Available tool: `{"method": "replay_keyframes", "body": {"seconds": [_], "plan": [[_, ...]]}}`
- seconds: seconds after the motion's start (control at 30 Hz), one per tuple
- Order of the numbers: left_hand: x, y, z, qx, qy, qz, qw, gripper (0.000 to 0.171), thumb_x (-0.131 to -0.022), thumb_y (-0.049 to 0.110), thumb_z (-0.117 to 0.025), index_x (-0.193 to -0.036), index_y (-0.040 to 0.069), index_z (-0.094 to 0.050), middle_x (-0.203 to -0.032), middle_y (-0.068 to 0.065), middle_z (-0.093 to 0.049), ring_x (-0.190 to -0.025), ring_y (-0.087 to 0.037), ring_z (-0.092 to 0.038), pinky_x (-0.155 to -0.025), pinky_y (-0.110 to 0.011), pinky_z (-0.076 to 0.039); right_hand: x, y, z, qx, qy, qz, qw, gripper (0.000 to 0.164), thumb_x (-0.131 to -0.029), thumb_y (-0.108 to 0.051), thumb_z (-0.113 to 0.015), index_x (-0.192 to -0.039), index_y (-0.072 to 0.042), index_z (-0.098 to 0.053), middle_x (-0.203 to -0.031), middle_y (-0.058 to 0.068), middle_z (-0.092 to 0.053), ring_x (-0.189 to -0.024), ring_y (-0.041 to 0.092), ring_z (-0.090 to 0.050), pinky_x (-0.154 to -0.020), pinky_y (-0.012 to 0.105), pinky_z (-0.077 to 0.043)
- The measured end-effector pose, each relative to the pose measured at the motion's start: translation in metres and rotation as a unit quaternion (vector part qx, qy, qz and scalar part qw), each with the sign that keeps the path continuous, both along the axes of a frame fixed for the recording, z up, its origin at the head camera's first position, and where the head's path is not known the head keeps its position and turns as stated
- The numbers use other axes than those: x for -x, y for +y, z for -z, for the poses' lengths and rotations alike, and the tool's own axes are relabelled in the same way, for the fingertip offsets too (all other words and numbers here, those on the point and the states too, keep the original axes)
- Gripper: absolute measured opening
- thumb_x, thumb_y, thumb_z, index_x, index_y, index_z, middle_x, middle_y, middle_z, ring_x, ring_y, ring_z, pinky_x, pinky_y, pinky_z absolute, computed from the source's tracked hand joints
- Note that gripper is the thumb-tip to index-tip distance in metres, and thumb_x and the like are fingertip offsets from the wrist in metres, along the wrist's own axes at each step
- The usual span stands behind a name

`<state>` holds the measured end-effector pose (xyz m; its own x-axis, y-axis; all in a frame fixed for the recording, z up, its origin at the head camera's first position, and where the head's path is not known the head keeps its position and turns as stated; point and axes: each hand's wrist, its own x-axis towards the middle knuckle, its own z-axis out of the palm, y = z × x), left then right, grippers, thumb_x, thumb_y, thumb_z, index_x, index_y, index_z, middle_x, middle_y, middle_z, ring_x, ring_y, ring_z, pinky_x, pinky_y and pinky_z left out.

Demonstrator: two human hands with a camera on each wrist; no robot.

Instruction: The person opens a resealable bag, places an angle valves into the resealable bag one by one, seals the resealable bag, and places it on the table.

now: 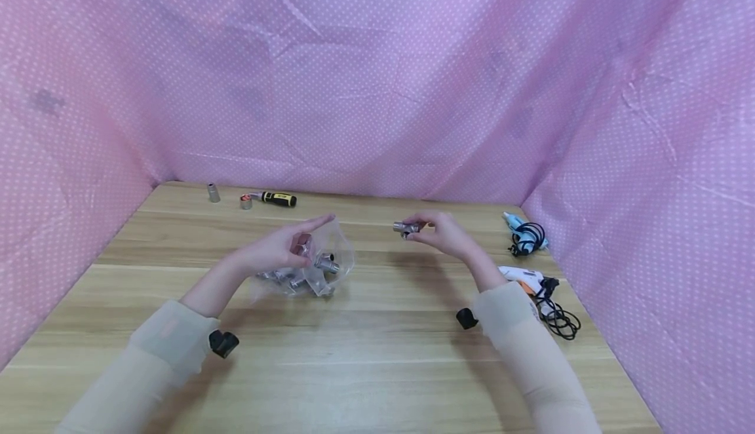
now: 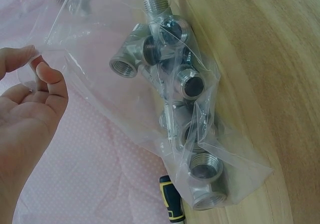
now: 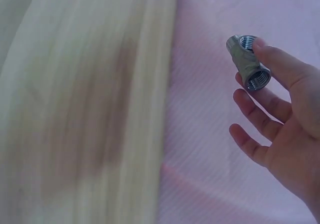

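Note:
My left hand [image 1: 277, 247] pinches the edge of a clear plastic bag [image 2: 107, 94] between thumb and fingers. Several threaded metal pipe fittings [image 2: 205, 166] lie inside the bag, seen through its film in the left wrist view. To the right, my right hand [image 1: 446, 235] holds a metal tee fitting [image 3: 245, 61] above the table, between thumb and fingertips. In the right wrist view two threaded openings of this tee show, and the other fingers stay spread clear of it.
At the table's back left are a metal cylinder [image 1: 213, 193], a short metal ring [image 1: 246, 202] with red inside and a black-yellow screwdriver [image 1: 279, 198]. A light-blue corded tool [image 1: 523, 234] and a white glue gun [image 1: 522, 278] lie right. Pink dotted cloth [image 1: 366, 93] encloses the table.

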<state>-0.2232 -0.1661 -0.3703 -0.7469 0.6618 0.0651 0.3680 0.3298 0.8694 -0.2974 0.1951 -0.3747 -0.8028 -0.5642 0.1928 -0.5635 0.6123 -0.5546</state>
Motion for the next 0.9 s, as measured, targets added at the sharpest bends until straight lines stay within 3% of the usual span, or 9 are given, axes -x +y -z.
{"method": "replay_keyframes", "body": {"seconds": [0.17, 0.37, 0.73, 0.9], "plan": [[0.000, 0.000, 0.000, 0.001, 0.005, -0.002, 1.0000, 0.090, -0.079, -0.007, -0.060, -0.153, 0.018, -0.015, -0.079, -0.004, -0.058, -0.074, -0.020, -0.055, -0.068, -0.027, -0.049, -0.014, -0.012, -0.014, 0.016, 0.019, -0.005, 1.000, 0.033, -0.083, -0.027, -0.071, -0.115, -0.018, -0.067, -0.100, -0.005, -0.069, -0.096, 0.014, -0.061, -0.093, 0.050, -0.044], [0.001, 0.000, 0.000, 0.003, 0.006, -0.005, 1.0000, 0.089, -0.079, -0.005, -0.060, -0.153, 0.018, -0.016, -0.081, -0.009, -0.057, -0.074, -0.020, -0.055, -0.067, -0.027, -0.048, -0.029, -0.032, -0.017, 0.023, 0.093, -0.025, 0.995, 0.034, -0.080, -0.025, -0.075, -0.112, -0.015, -0.069, -0.100, -0.004, -0.070, -0.092, 0.011, -0.062, -0.089, 0.041, -0.049], [0.000, 0.000, -0.002, 0.009, 0.004, -0.011, 0.9999, 0.089, -0.079, -0.003, -0.061, -0.152, 0.021, -0.018, -0.083, -0.012, -0.058, -0.075, -0.020, -0.055, -0.066, -0.028, -0.048, -0.053, -0.082, -0.005, 0.052, 0.152, -0.073, 0.984, 0.035, -0.077, -0.026, -0.077, -0.109, -0.016, -0.070, -0.102, -0.005, -0.070, -0.093, 0.008, -0.061, -0.088, 0.030, -0.046], [0.001, -0.001, -0.001, 0.004, 0.008, -0.004, 1.0000, 0.089, -0.079, -0.004, -0.061, -0.152, 0.020, -0.017, -0.083, -0.012, -0.058, -0.075, -0.021, -0.055, -0.066, -0.028, -0.049, -0.057, -0.101, 0.010, 0.041, 0.145, -0.090, 0.984, 0.035, -0.075, -0.025, -0.078, -0.108, -0.016, -0.071, -0.106, -0.005, -0.070, -0.099, 0.011, -0.058, -0.091, 0.031, -0.044]]}}
